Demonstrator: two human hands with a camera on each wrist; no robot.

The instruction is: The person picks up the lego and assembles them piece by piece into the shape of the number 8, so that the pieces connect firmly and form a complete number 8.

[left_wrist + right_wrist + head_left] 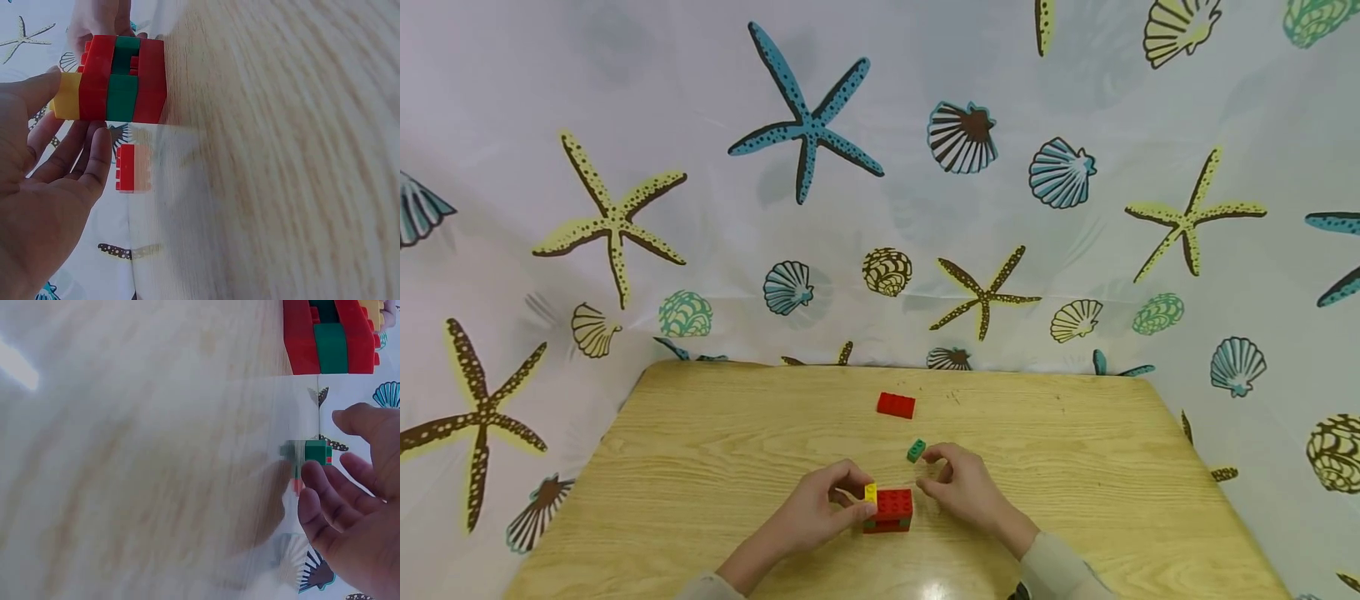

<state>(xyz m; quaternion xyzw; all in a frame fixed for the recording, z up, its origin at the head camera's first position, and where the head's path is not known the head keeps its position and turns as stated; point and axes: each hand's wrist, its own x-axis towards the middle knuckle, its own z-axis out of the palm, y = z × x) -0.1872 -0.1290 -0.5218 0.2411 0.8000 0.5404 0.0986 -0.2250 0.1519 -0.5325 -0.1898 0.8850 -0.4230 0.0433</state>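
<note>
A small block stack stands near the table's front: a red base brick (152, 81), green bricks (122, 98) with a gap between them, and a red upper brick (895, 503). On the stack's left end sits a yellow brick (870, 492), which my left hand (822, 507) pinches between thumb and finger. My right hand (966, 490) is to the right of the stack, fingers loosely bent and holding nothing. Just beyond its fingertips lies a loose green brick (916, 451), studs up; fingers partly cover it in the right wrist view.
Farther back on the wooden table (737, 433) lies another red brick (896, 406). A white curtain (880, 217) printed with starfish and shells surrounds the table at the back and sides.
</note>
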